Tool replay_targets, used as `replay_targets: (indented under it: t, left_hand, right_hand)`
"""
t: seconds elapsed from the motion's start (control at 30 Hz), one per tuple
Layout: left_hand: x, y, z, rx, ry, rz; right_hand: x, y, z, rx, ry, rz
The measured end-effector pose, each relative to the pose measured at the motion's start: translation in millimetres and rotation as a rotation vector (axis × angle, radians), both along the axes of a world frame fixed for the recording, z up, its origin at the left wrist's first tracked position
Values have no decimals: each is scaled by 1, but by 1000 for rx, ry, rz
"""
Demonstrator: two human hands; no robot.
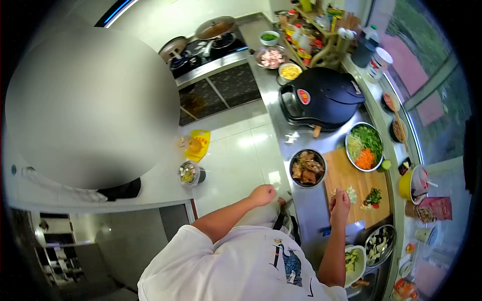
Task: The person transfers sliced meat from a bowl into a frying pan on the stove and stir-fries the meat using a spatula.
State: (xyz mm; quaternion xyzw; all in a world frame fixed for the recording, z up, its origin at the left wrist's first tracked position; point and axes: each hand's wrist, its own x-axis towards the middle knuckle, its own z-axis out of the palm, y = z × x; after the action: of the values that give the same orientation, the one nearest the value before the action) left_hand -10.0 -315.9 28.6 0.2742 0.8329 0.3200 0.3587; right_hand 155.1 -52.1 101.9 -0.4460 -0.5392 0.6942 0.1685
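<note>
My left hand [263, 194] is closed in front of my body over the floor, with nothing visible in it. Over the left part of the wooden cutting board [339, 165], my right hand [340, 200] is also closed; what its fingers hold, if anything, is too small to tell. Chopped white pieces [352, 194] lie beside it, and chopped greens with red bits [372, 197] farther right. A knife [351, 227] with a blue handle lies at the board's near edge. Beyond my right hand stand a bowl of browned meat [308, 168] and a bowl of shredded vegetables [364, 146].
A black electric cooker [326, 98] occupies the counter beyond the board. Two pans sit on the stove [211, 50]. Near my right forearm are a green basket [355, 266] and a bowl of dark pieces [380, 246]. A bin [200, 174] stands on the floor.
</note>
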Motion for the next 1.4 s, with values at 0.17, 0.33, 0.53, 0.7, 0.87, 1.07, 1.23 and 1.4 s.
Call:
replay_targets:
  t: [0.17, 0.33, 0.53, 0.7, 0.87, 1.07, 1.23, 1.4]
  left_hand:
    - [8, -206, -108, -510, 218, -430]
    - [23, -303, -106, -752, -11, -102]
    - [8, -312, -127, -72, -255, 1070]
    - [-59, -344, -134, -154, -245, 1064]
    - [-107, -420, -132, -300, -224, 817]
    - [-158, -456, -62, -341, -176, 1246]
    - [-155, -466, -88, -432, -168, 1351]
    - [-135, -448, -114, -648, -94, 1148]
  right_hand:
    - [4, -43, 11, -41, 46, 121]
    - [-15, -77, 7, -109, 35, 288]
    - [-103, -143, 18, -118, -78, 613]
    - [-228, -198, 11, 159, -274, 798]
    - [-355, -250, 17, 551, -71, 1049]
    - [-466, -303, 34, 477, -50, 1252]
    - [-563, -307, 11, 527, 21, 1362]
    - [-735, -313, 0, 830, 243, 1078]
